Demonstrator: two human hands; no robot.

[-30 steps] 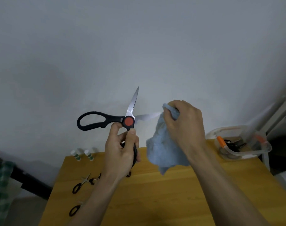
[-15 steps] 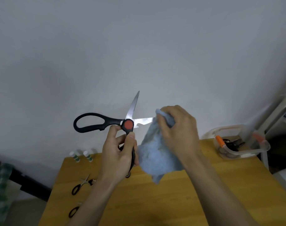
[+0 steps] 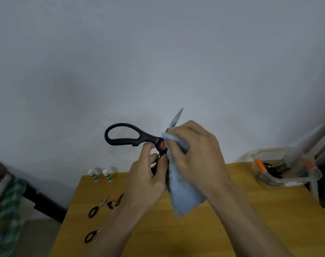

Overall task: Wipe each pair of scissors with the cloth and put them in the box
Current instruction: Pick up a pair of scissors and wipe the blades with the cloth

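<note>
**Kitchen scissors held up for wiping over the wooden worktop**

Pale grey wall (image 3: 158, 52) fills most of the scene, with a yellow wooden worktop (image 3: 232, 219) below it. Both forearms rise from the near edge and meet above the wood. The left hand (image 3: 148, 180) is upright, fingers curled and its grip clamped on the lower handle of the black kitchen scissors (image 3: 124, 135), thumb near the red pivot. The scissors are spread open, one loop handle pointing left, one blade tip slanting up to the right. The right hand (image 3: 195, 154) comes in from the right, knuckles up, its grip pinched shut around the blue cloth (image 3: 183, 193) and pressing it on the blade beside the pivot; the rest of the cloth hangs down between the wrists. A clear plastic box (image 3: 306, 179) sits at the far right corner with dark-handled scissors and something orange inside. On the left lie small black-handled scissors (image 3: 96, 208), another small pair (image 3: 92, 236) nearer, and two white-and-green tubes (image 3: 100, 175) by the wall.
</note>
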